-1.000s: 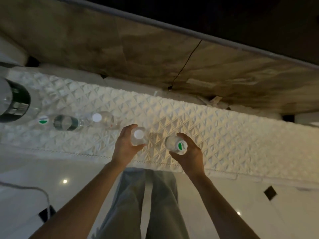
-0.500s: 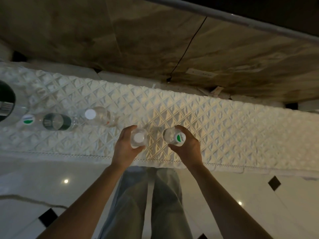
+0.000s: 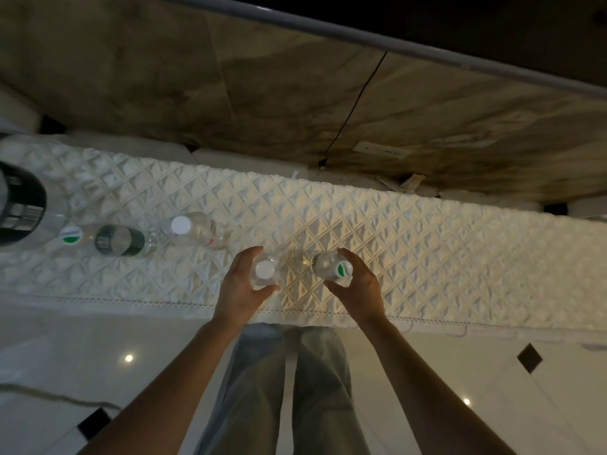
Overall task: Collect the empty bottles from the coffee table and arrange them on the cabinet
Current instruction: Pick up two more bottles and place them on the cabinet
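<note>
- Your left hand (image 3: pixel 241 287) curls around a clear bottle with a plain white cap (image 3: pixel 263 270). The bottle stands upright on the quilted white cover (image 3: pixel 427 244) of the cabinet, long axis vertical, cap pointing up at the camera.
- Your right hand (image 3: pixel 356 285) grasps a second clear bottle, this one with a green-and-white cap (image 3: pixel 331 269). Its cap leans slightly toward you and to the right, so the long axis looks a little tilted; whether its base touches the cover cannot be told.
- The two held bottles are near each other but apart, close to the front edge of the cover.
- Both forearms reach forward from the bottom of the view. The left thumb lies on the near side of its bottle with the fingers wrapping the far side; the right fingers arch over the far right side and the thumb closes below the cap.
- To the left stands a row of three more bottles: a white-capped one (image 3: pixel 193 229), a dark-labelled one with no cap visible (image 3: pixel 120 240), and a cap with a green mark (image 3: pixel 70 235) whose bottle body is hard to make out.
- A large dark-labelled container (image 3: pixel 19 208) is cut off by the left edge.
- Your hands hide the lower bodies of both held bottles.
- Below, pale trousers (image 3: pixel 279 389) and a glossy tiled floor (image 3: pixel 98 356) show.
</note>
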A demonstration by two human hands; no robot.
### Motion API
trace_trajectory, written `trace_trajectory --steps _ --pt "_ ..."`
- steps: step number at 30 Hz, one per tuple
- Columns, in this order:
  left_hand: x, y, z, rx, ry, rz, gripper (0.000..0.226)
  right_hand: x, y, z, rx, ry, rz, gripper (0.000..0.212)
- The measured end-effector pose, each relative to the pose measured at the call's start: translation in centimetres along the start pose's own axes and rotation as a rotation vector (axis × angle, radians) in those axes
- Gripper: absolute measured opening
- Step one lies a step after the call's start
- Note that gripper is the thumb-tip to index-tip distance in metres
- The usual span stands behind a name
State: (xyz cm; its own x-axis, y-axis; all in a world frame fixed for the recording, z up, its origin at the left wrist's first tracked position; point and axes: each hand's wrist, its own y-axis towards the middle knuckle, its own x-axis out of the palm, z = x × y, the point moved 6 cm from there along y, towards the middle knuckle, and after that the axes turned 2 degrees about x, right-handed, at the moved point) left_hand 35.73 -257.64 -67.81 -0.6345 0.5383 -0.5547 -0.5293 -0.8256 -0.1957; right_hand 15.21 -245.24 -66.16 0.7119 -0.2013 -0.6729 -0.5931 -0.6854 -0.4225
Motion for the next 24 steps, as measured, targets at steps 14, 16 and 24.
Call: trace_trajectory --steps 14,16,24 --pt "-7.9 -4.4 7.3 -0.116 0.179 -0.114 0.076 -6.4 -7.6 -9.0 -0.194 -0.274 0.013 0.041" --pt "-9.8 -5.4 9.4 -0.065 0.279 -0.070 0.062 -6.9 -8.6 -10.5 -0.257 -0.332 -0.004 0.040" --pt "-16.0 -9.9 15.3 -0.015 0.585 0.143 0.046 -8.4 -9.0 -17.2 -0.451 -0.410 -0.081 0.042"
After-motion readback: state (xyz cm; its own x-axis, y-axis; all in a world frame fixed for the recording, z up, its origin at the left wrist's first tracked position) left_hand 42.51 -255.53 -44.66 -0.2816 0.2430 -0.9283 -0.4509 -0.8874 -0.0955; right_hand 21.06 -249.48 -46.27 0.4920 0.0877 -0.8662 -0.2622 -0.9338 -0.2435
